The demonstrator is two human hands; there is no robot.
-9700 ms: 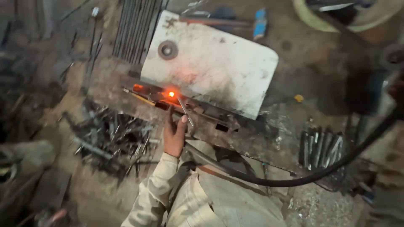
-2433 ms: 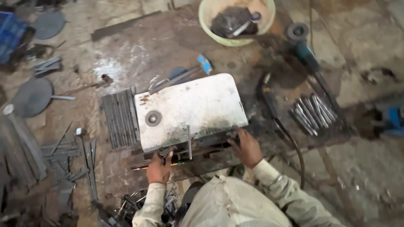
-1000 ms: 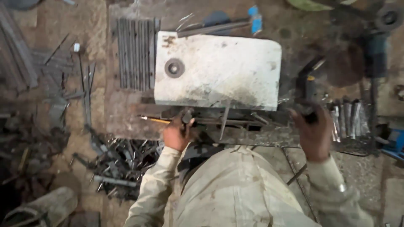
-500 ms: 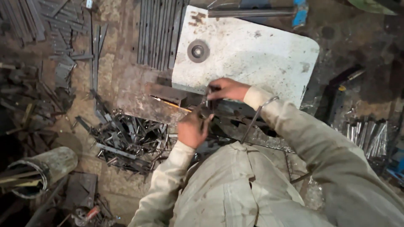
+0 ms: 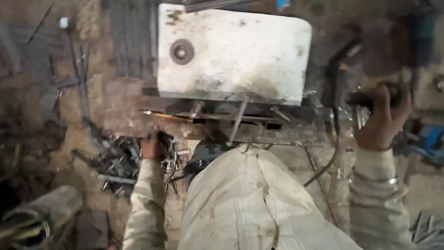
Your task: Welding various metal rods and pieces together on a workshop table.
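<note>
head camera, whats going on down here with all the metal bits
A person crouches over a low metal frame on the ground, with a white slab lying just beyond it. The left hand reaches into a heap of metal scraps. The right hand grips a dark handle with a cable hanging below. The picture is blurred.

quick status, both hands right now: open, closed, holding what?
Left hand: down in the pile of metal scrap pieces; grip cannot be told, too blurred.
Right hand: closed around a dark tool handle.
</note>
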